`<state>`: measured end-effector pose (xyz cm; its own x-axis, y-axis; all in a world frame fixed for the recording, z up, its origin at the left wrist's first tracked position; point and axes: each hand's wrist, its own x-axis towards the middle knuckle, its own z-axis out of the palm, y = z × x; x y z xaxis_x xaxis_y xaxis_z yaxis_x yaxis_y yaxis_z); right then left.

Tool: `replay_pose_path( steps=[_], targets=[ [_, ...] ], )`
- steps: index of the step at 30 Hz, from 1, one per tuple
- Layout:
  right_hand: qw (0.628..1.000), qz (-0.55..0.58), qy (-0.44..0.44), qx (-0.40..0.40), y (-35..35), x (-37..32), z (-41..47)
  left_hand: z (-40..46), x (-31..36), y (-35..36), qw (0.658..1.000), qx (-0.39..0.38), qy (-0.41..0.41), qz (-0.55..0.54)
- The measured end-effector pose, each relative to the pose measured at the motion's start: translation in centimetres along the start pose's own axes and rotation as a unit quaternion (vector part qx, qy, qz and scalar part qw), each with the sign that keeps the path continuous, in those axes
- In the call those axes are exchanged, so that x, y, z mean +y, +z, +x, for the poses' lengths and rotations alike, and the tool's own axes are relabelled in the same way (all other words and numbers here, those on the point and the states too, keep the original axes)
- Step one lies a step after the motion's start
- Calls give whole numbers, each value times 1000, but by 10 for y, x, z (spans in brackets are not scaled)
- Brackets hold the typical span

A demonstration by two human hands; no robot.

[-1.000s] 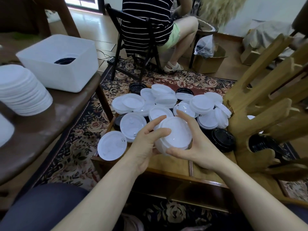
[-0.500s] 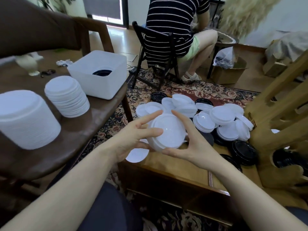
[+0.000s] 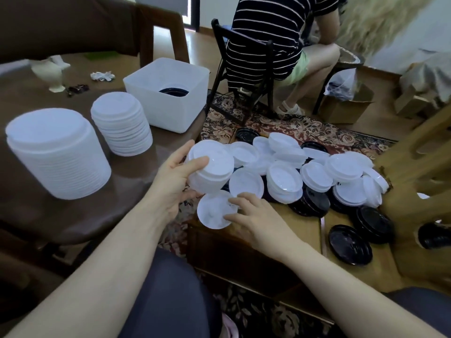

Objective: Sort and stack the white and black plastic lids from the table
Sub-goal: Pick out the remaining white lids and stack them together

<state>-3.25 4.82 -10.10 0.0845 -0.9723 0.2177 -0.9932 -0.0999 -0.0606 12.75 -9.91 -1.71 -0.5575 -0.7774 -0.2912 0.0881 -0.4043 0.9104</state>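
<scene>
Near centre frame, held above the gap between two desks: small stack of white lids (image 3: 211, 167), gripped in the left hand (image 3: 174, 181), thumb laid over the top lid, fingers curled beneath.

Just below it, at the near left corner of the low wooden desk (image 3: 288, 223): single white lid (image 3: 216, 212), lying flat and partly over the edge; right hand (image 3: 253, 217) rests on it with fingers spread and lightly bent, fingertips (image 3: 235, 200) touching its right rim. Whether the lid is pinched or only touched cannot be told.

Across the low desk, behind and to the right of the hands: loose heap of white lids (image 3: 305, 167), overlapping, some face up, some tilted; black lids (image 3: 310, 203) partly under the heap; further black lids (image 3: 350, 243) lying separately at the near right.

On the dark brown desk (image 3: 73, 215) to the left:
- tall stack of white lids (image 3: 57, 154), nearest the viewer;
- shorter stack of white lids (image 3: 120, 123), just behind it;
- white plastic bin (image 3: 168, 93), black lids visible inside;
- pale vase (image 3: 50, 71) and crumpled white item, at the far side.

Background: seated person in a striped shirt (image 3: 273, 30) on a black chair, patterned rug (image 3: 280, 128), cardboard box (image 3: 346, 106). Light wooden furniture (image 3: 415, 167) at right edge.
</scene>
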Motion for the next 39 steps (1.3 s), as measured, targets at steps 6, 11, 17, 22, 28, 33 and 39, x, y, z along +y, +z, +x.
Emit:
replay_pose_path(
  steps=[6, 11, 17, 22, 28, 33, 39],
  targets=[
    [999, -38, 7, 18, 9, 4, -1, 1, -2, -2, 1000, 12, -1, 6],
    [1000, -7, -9, 20, -4, 8, -15, 1, -1, -2, 1000, 20, -3, 5],
    [925, 308, 200, 96, -36, 8, -35, -7, 2, 2, 998, 7, -34, -42],
    [686, 606, 345, 207, -73, 20, -38, -10, 5, 19, 995, 9, -14, -94],
    [522, 737, 335, 269, -100, 43, -51, -15, -10, 69, 998, -34, -33, -52],
    [524, 755, 317, 234, -105, 47, -62, -16, -35, 103, 995, -54, -69, -57],
    [653, 650, 340, 188, -106, 44, -64, -21, -54, 114, 990, -123, -65, -36]
  ],
)
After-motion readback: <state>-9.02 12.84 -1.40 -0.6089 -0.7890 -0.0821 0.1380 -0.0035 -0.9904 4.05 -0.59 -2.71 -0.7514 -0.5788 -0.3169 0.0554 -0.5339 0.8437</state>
